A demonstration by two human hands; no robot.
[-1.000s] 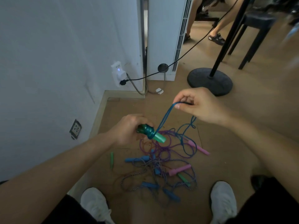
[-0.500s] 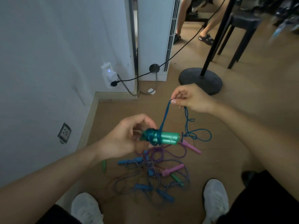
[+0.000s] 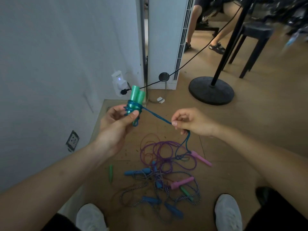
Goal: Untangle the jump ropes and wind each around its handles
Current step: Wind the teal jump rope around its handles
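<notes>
Left hand (image 3: 116, 124) has its grip wrapped round the two green handles (image 3: 137, 95), held side by side and upright, out over the floor (image 3: 250, 130) near its wall edge. The thumb sits on the blue cord (image 3: 156, 116) wraps. Right hand (image 3: 191, 121) grip is a narrow pinch on that same cord, which runs taut between the hands. The slack drops from there into the pile (image 3: 160, 177) on the floor between the shoes (image 3: 90, 217).

My tips for this bit:
- Hold the tension.
- Lay each turn right beside the last one, with the thumb clamped on the wraps so they don't spring off.
- Feed the slack a little at a time.
- The tail looks snagged with the purple rope (image 3: 148, 147) next to a pink handle, so I'd free that before yanking.

Head count:
- In hand: two green handles, one blue cord.
- On the floor: two pink handles (image 3: 201, 158), four blue handles (image 3: 136, 172) as far as I can make out, and two loose greens (image 3: 110, 172).
- Also down there: one purple rope and the striped ropes (image 3: 196, 185). Probably two of those, but the tangle's too messy to say for sure.
</notes>
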